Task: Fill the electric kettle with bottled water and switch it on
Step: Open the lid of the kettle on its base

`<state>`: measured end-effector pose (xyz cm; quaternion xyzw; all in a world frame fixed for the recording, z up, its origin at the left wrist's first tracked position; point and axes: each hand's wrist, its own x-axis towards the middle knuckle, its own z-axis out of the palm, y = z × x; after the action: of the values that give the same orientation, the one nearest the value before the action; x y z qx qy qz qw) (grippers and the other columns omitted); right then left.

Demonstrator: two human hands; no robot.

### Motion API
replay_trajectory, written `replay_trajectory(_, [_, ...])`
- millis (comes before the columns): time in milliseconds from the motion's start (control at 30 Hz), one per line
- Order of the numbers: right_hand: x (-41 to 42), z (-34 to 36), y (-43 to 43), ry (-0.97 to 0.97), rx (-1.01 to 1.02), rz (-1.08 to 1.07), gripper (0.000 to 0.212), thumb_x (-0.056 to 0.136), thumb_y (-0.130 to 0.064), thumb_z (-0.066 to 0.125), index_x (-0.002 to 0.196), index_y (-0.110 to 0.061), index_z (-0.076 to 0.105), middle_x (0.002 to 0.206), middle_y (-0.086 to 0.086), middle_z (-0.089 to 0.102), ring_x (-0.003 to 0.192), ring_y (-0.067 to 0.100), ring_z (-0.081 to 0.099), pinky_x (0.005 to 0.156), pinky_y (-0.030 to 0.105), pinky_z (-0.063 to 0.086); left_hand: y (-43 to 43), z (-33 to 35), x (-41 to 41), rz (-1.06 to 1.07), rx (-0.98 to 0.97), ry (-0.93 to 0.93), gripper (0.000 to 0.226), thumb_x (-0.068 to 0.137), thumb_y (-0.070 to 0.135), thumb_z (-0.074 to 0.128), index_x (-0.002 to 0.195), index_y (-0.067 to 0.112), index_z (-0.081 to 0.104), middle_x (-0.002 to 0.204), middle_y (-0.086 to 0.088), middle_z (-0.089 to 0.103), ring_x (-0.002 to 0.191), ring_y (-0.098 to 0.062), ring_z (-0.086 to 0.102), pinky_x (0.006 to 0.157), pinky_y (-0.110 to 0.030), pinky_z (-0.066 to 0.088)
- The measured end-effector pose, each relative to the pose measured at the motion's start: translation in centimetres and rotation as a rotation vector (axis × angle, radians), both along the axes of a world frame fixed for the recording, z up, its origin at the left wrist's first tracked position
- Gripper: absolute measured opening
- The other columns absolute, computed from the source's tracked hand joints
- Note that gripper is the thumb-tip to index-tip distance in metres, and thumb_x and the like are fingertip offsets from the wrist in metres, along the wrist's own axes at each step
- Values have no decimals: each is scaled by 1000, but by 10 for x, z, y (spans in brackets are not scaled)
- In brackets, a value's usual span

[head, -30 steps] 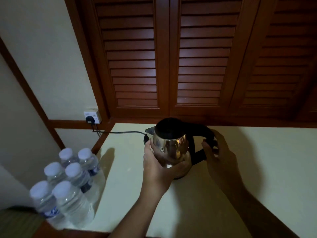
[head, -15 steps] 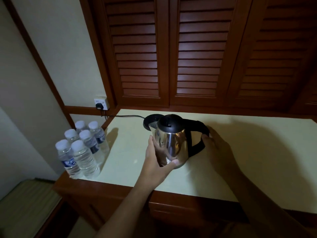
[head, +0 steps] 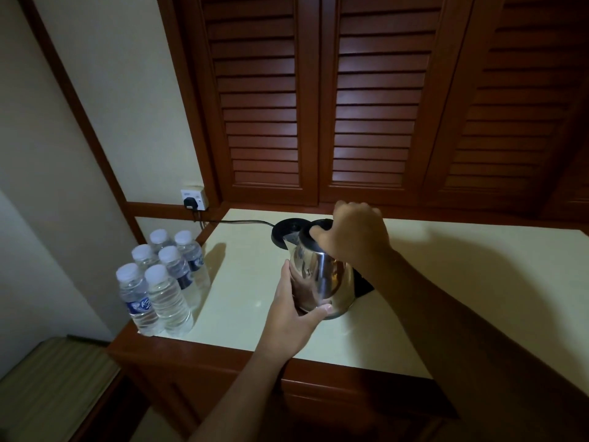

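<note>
A shiny steel kettle (head: 322,275) with a black lid (head: 307,233) and black handle stands on the cream countertop (head: 446,298), in front of its round black base (head: 287,229). My left hand (head: 294,309) wraps the kettle's lower body from the near left side. From above, my right hand (head: 353,232) rests on the lid, fingers curled over its rim. A pack of several clear water bottles (head: 162,282) with white caps sits at the counter's left front corner.
A black cord (head: 236,222) runs from the base to a plug in the white wall socket (head: 194,199) at the left. Dark wooden louvred doors (head: 318,100) rise behind the counter. The counter's wooden front edge lies near me.
My right hand has left the handle and moved up onto the lid. The kettle has come off its base towards me and now stands in front of it. The camera has pulled back.
</note>
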<state>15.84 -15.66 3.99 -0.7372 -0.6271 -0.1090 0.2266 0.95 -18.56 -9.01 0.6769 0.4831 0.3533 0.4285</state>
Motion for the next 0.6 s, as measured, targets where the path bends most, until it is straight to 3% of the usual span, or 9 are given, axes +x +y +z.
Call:
replay_trajectory(67, [2, 5, -1, 37, -15, 29, 41, 86, -55, 58, 82, -13, 55, 72, 0, 55, 73, 21, 54, 79, 37, 49, 1, -2, 0, -4, 4, -2, 112, 85, 38, 86, 161, 50, 4, 167, 20, 29, 139, 3, 36, 95, 3, 34])
replay_trajectory(167, [16, 10, -4, 336, 34, 72, 31, 88, -42, 55, 77, -12, 56, 69, 2, 59, 64, 20, 59, 64, 34, 55, 2, -3, -1, 7, 3, -24, 112, 81, 44, 88, 160, 54, 9, 167, 19, 33, 147, -4, 38, 118, -26, 40])
replay_trajectory(233, [31, 9, -9, 628, 71, 59, 26, 91, -32, 48, 77, -10, 55, 69, 1, 55, 64, 20, 54, 64, 33, 50, 3, -4, -2, 6, 1, -28, 110, 78, 46, 89, 158, 53, 15, 162, 19, 41, 146, -9, 45, 119, -41, 45])
replay_trajectory(300, [44, 3, -19, 794, 50, 39, 22, 95, -27, 44, 83, -14, 58, 73, -3, 54, 73, 21, 55, 69, 33, 47, 3, -3, -1, 2, 6, -26, 109, 77, 46, 90, 158, 52, 18, 159, 20, 44, 144, -9, 48, 117, -43, 48])
replay_trajectory(333, [49, -2, -24, 772, 13, 11, 19, 98, -24, 45, 90, -16, 60, 79, -5, 58, 81, 21, 60, 73, 28, 48, 3, -3, -1, 1, 9, -27, 108, 77, 46, 90, 158, 52, 18, 159, 20, 44, 144, -9, 48, 117, -43, 48])
replay_trajectory(367, [49, -7, -29, 771, -8, -30, 16, 101, -19, 46, 101, -16, 62, 92, -4, 62, 93, 23, 63, 80, 24, 47, 3, -2, -1, -4, 8, -28, 108, 77, 46, 90, 158, 51, 19, 158, 20, 46, 143, -9, 49, 116, -43, 48])
replay_trajectory(433, [51, -18, -37, 900, 40, -86, 21, 105, -14, 41, 113, -13, 60, 114, 6, 64, 105, 24, 60, 90, 28, 45, 3, -4, -2, -13, 7, -19, 104, 78, 41, 90, 158, 46, 23, 152, 20, 51, 139, -8, 53, 114, -42, 51])
replay_trajectory(533, [49, -27, -54, 1158, 143, -32, 27, 106, -33, 39, 108, -23, 64, 114, 0, 66, 106, 19, 61, 95, 35, 45, 2, -3, -3, -11, 16, -4, 101, 80, 40, 89, 157, 47, 24, 150, 20, 54, 136, -7, 55, 113, -40, 52])
replay_trajectory(600, [45, -43, -67, 1122, 278, -29, 31, 105, -34, 41, 121, -24, 65, 120, -9, 65, 114, 12, 59, 101, 31, 45, 1, -3, -3, -5, 22, -2, 101, 80, 41, 88, 157, 48, 22, 150, 21, 54, 136, -8, 56, 112, -40, 52])
